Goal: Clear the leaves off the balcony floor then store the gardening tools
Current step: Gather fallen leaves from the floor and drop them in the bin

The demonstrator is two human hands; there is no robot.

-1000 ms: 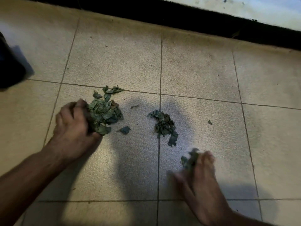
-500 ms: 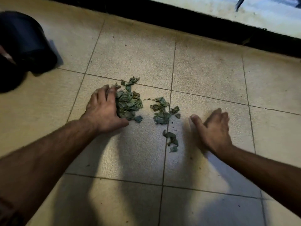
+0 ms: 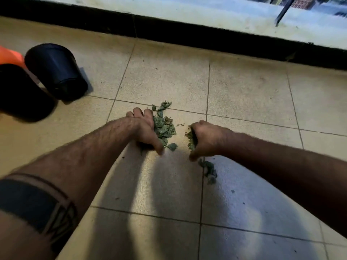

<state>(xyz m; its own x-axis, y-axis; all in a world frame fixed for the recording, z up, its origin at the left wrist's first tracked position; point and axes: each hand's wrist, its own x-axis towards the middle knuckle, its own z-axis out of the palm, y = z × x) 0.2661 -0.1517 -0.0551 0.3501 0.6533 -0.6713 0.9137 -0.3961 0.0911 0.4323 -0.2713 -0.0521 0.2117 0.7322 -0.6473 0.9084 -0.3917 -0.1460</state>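
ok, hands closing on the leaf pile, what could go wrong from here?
1. The small clump lies near the right hand, outside both hands, so the scoop will likely miss it.
2. The left hand only cups the main leaf pile; loose bits at its far edge may spill on lifting.
3. The black pot lies off to the left, so leaves could drop if carried there.

The leaves (image 3: 164, 126) are small, green and crumpled, in a loose pile on the tiled floor (image 3: 244, 87), well away from its far edge. More green bits (image 3: 191, 139) sit just right of the pile. A few scraps (image 3: 209, 170) lie nearer.
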